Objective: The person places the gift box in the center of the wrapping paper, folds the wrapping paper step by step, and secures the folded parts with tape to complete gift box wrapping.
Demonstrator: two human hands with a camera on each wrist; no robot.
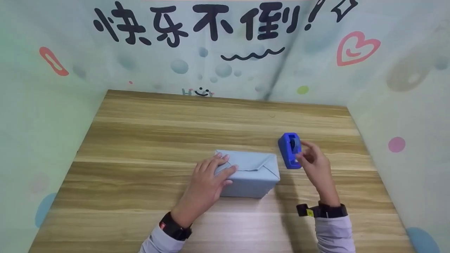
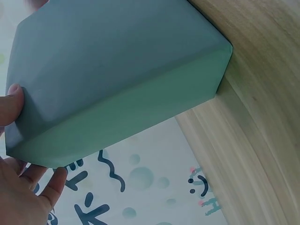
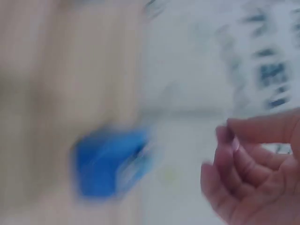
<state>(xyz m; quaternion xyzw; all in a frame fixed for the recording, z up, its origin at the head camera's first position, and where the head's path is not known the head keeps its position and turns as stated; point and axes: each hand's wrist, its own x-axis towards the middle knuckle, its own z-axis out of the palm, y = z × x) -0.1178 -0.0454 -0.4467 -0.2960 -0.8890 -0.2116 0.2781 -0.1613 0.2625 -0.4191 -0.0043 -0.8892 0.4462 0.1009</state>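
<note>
A box wrapped in pale blue paper (image 1: pixel 249 186) stands on the wooden table, with a folded flap along its top. My left hand (image 1: pixel 207 177) grips its left end, fingers over the top and thumb on the front. In the left wrist view, the thumb (image 2: pixel 11 105) lies against the box's broad face (image 2: pixel 117 61). A blue tape dispenser (image 1: pixel 286 153) stands right of the box. My right hand (image 1: pixel 316 165) is at its right side, thumb close to its front end. The right wrist view shows thumb and fingertips close together; any tape between them cannot be made out.
Printed wall sheets (image 1: pixel 204 66) with large dark characters enclose the table (image 1: pixel 158 133) at the back and both sides. A dark band (image 1: pixel 172 226) is worn on each wrist. Blur softens the dispenser (image 3: pixel 103 164) in the right wrist view.
</note>
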